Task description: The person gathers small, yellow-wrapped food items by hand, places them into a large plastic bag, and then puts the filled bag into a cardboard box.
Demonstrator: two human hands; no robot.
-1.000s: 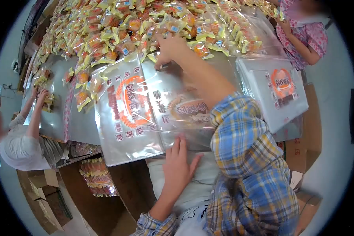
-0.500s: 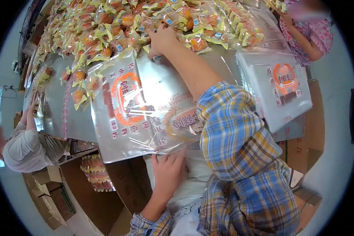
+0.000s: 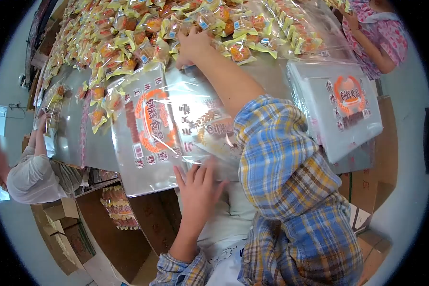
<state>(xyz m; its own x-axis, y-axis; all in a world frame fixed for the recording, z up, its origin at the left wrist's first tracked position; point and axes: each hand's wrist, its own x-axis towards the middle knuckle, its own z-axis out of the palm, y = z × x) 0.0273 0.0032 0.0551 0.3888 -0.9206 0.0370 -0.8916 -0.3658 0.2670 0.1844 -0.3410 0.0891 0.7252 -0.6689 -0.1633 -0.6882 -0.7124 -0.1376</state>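
Note:
My right hand reaches over the table to the near edge of a heap of wrapped pastries. Its fingers are spread, with nothing visibly held. By the table's front edge, my left hand has its fingers apart and touches the lower edge of a clear printed bag. That bag lies flat beneath my right forearm. To its left is a printed bag with a red and orange emblem. A stack of similar bags rests on the right.
Loose wrapped pastries lie left of the bags. Open cardboard boxes stand below the table, one with packed pastries. A co-worker in white is at the left, another in pink at the upper right.
My right hand has shifted slightly left and up along the heap. My left hand moved down to the bag's edge, then back up a little, its fingers spreading. The clear bag has shifted under my arm.

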